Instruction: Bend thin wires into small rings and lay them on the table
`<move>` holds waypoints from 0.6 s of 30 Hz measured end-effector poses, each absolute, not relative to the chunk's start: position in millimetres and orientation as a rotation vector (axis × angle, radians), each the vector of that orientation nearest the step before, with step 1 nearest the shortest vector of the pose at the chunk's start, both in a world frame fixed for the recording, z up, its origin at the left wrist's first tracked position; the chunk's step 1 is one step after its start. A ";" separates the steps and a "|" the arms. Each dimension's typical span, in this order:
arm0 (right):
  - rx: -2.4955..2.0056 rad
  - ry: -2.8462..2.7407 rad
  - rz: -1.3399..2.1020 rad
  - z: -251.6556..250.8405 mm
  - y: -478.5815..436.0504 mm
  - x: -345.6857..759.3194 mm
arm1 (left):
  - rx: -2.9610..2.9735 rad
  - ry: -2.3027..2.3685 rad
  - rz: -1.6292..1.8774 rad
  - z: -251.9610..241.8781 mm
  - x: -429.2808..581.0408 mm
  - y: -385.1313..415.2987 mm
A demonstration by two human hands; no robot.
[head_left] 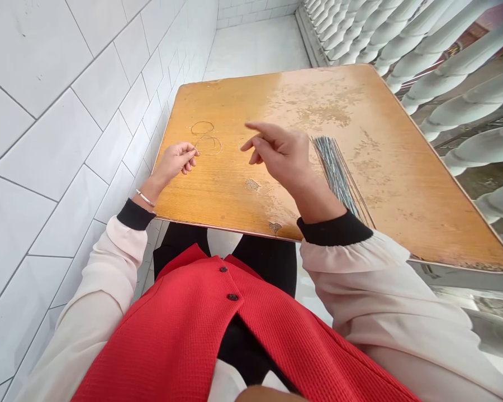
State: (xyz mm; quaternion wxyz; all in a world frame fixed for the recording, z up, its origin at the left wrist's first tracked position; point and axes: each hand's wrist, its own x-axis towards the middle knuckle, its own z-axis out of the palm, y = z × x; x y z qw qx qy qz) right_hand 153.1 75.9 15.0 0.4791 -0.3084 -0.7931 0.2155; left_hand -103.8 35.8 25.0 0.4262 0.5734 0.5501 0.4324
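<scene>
My left hand (180, 158) is over the left side of the wooden table, with thumb and fingertips pinched together on a thin wire loop (221, 146). Just beyond that loop lies another thin, dark ring (202, 122), and the two seem to overlap or touch. My right hand (281, 151) is raised above the middle of the table. Its index finger points left, the other fingers are partly curled, and nothing shows in its grasp. Beside the right wrist rests a bundle of thin grey-blue wire-like strands (335, 167), partly hidden by my forearm and sleeve.
The worn wooden table (402, 167) has peeled patches and a pale edge. A white tiled wall (84, 128) runs close along the left, and a white balustrade (456, 106) borders the right. Pale floor (255, 47) shows behind the table.
</scene>
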 end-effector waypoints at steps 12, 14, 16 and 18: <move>-0.741 -2.347 0.043 10.3 66.9 165.0 | 1.487 1.471 0.990 31.3 -100.4 30.6; -0.696 -2.393 0.089 11.5 62.1 165.9 | 1.447 1.460 1.013 31.3 -99.7 29.1; -0.624 -2.466 0.031 14.4 57.1 166.1 | 1.398 1.445 1.027 30.2 -97.7 27.1; -0.504 -2.575 -0.045 17.3 54.3 165.9 | 1.353 1.410 1.031 28.0 -94.4 24.9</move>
